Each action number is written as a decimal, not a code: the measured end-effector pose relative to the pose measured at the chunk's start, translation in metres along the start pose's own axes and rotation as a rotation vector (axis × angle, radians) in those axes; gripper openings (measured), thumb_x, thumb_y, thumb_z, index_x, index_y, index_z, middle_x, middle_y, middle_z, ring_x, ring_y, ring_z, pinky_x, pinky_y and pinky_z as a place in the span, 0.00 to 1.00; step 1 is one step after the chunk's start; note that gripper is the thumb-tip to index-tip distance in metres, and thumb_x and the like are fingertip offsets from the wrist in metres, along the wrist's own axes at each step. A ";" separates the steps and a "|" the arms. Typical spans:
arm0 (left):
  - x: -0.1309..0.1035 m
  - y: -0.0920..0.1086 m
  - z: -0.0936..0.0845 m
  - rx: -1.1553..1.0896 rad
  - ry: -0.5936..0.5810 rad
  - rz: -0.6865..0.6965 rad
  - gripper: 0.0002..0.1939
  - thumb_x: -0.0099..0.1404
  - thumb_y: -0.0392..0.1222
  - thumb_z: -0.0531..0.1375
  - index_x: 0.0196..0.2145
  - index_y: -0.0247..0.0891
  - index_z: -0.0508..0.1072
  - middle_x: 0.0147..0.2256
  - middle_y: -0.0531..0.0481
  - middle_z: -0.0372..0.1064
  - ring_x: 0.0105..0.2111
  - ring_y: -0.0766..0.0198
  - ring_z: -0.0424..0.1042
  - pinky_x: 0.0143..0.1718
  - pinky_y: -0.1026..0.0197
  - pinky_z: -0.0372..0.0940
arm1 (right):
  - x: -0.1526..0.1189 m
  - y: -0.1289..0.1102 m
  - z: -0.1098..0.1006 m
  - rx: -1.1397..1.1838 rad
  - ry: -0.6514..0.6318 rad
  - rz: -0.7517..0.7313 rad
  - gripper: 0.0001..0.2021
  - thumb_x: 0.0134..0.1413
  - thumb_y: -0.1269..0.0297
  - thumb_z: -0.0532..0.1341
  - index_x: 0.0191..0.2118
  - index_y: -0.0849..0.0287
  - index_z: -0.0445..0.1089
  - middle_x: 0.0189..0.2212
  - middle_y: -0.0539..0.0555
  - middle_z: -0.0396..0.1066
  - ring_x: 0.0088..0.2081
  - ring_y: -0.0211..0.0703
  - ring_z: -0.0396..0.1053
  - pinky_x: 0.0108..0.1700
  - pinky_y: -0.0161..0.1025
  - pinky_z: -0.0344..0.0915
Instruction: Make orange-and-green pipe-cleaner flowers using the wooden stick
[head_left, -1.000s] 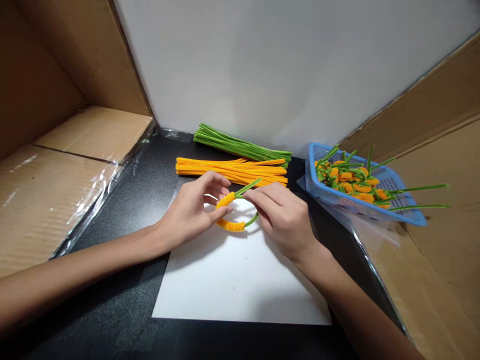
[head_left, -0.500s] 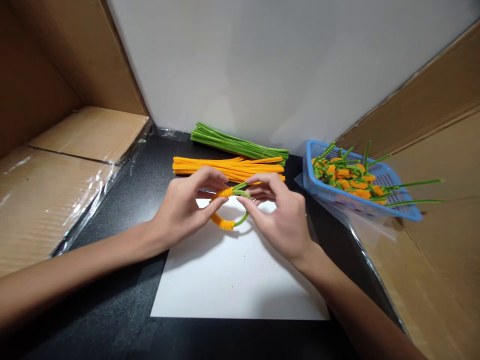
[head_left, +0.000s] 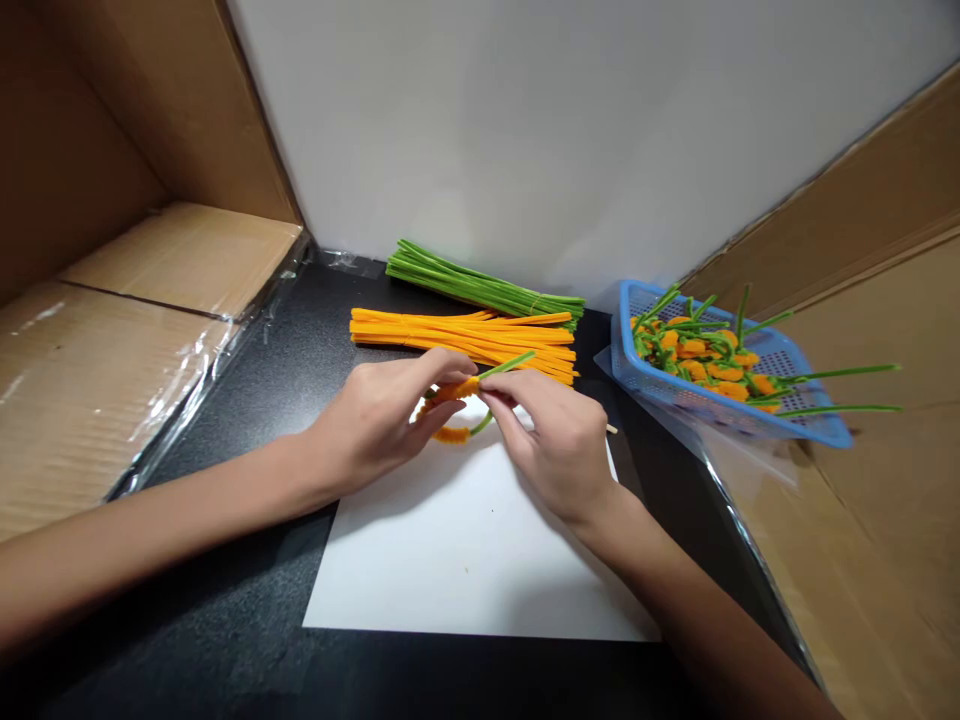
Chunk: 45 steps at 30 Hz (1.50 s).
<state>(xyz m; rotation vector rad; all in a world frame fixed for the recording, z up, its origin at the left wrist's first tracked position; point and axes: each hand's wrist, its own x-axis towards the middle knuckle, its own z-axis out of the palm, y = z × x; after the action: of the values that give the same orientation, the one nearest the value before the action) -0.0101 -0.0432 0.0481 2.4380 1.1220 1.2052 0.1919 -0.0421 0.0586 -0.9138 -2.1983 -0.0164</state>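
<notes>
So the person had a fuzzy orange-and-green loop [head_left: 452,435] up over the white paper [head_left: 480,560], left hand [head_left: 382,415] fingers pinching its orange part, right hand [head_left: 564,435] fingers tight where green began (blue basket [head_left: 625,350] off right), orange bundle [head_left: 450,332] just behind.

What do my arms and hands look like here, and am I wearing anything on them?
Your left forearm and right forearm look slim, with no sleeves showing; the upper arms are out of view. Each grip is a bare hand: no glove, ring, watch or bracelet can be seen on the left hand or right hand.
</notes>
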 end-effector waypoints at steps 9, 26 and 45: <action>0.005 -0.003 -0.003 -0.198 -0.022 -0.111 0.11 0.63 0.32 0.62 0.44 0.36 0.70 0.38 0.50 0.76 0.33 0.69 0.77 0.37 0.68 0.75 | 0.001 0.005 -0.006 0.018 0.025 0.140 0.05 0.61 0.75 0.59 0.36 0.58 0.71 0.31 0.52 0.76 0.31 0.40 0.74 0.36 0.36 0.68; 0.008 -0.002 -0.006 -0.144 0.007 -0.088 0.06 0.62 0.31 0.60 0.37 0.36 0.75 0.33 0.50 0.78 0.29 0.69 0.76 0.31 0.69 0.72 | 0.005 0.008 -0.015 0.011 0.044 0.134 0.11 0.60 0.76 0.57 0.39 0.56 0.74 0.33 0.54 0.77 0.34 0.43 0.74 0.37 0.39 0.69; 0.007 -0.001 -0.008 -0.097 -0.035 0.008 0.07 0.65 0.33 0.59 0.39 0.38 0.77 0.35 0.49 0.79 0.34 0.65 0.78 0.37 0.65 0.73 | 0.006 0.003 -0.012 0.059 0.047 0.030 0.10 0.60 0.75 0.60 0.38 0.54 0.77 0.33 0.52 0.80 0.35 0.44 0.78 0.40 0.40 0.74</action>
<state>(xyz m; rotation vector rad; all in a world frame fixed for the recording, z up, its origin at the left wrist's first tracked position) -0.0139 -0.0393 0.0568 2.3846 1.0204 1.1855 0.1984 -0.0396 0.0701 -0.9049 -2.1305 0.0409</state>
